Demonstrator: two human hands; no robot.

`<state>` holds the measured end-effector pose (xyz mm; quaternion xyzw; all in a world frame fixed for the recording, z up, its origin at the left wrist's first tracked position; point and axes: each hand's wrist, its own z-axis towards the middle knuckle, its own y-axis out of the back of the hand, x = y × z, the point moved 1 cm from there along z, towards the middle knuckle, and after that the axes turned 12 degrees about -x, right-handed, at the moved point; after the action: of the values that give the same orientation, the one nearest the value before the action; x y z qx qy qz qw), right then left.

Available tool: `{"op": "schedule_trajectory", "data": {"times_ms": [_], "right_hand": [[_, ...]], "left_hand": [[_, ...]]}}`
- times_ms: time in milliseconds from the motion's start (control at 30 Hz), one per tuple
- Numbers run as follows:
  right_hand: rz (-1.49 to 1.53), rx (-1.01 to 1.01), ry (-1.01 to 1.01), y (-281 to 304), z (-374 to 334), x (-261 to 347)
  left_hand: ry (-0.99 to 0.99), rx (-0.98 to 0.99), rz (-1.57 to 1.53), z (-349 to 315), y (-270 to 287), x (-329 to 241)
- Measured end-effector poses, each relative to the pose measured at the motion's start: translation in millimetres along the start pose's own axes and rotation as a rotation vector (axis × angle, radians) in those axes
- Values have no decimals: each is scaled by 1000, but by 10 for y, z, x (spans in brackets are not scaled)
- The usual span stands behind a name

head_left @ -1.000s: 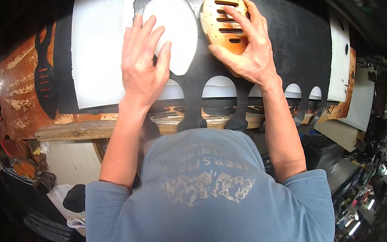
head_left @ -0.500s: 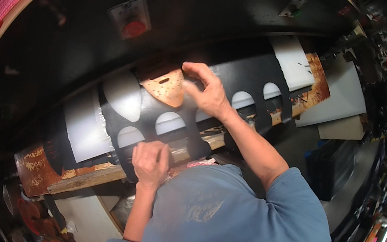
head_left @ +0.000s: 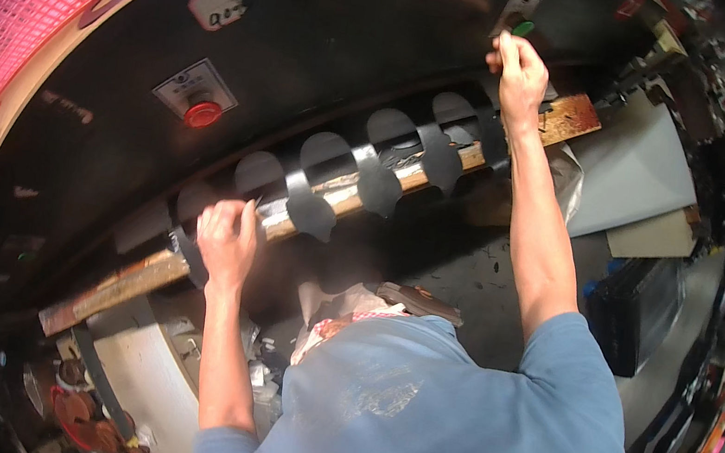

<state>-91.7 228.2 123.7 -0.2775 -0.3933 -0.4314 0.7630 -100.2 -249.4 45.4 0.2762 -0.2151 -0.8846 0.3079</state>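
My right hand [head_left: 521,80] is raised to the black machine panel, its fingers bent together just below a green push button [head_left: 523,28]; whether a fingertip touches the button I cannot tell. My left hand [head_left: 227,242] is curled at the left part of a black sheet [head_left: 312,216], which has a row of rounded cut-outs along its front edge. What lies under those left fingers is hidden. The sheet's near flaps hang over a worn wooden board [head_left: 129,281]. The panel's overhang covers its far part, and the patterned tan shape seen earlier is out of sight.
A red push button [head_left: 203,115] sticks out of the dark machine panel [head_left: 332,53]. Pink perforated baskets [head_left: 29,8] stand at the upper left. To the right are a pale sheet [head_left: 638,169] and a black wrapped bundle [head_left: 636,310]. Scraps and a red container lie at the lower left.
My right hand has left the sheet and gone up and right to the green button. My left hand has moved left and up. The machine panel now covers more of the sheet and board.
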Motion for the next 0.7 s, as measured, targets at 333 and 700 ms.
{"op": "schedule_trajectory", "data": {"times_ms": [333,700], "right_hand": [[-395,344,517,-79,-1424,-174],[-338,386,371,-41,-1390,-211]], "left_hand": [[43,-84,57,-86,-506,-634],[188,-82,10,-184,-552,-594]]}}
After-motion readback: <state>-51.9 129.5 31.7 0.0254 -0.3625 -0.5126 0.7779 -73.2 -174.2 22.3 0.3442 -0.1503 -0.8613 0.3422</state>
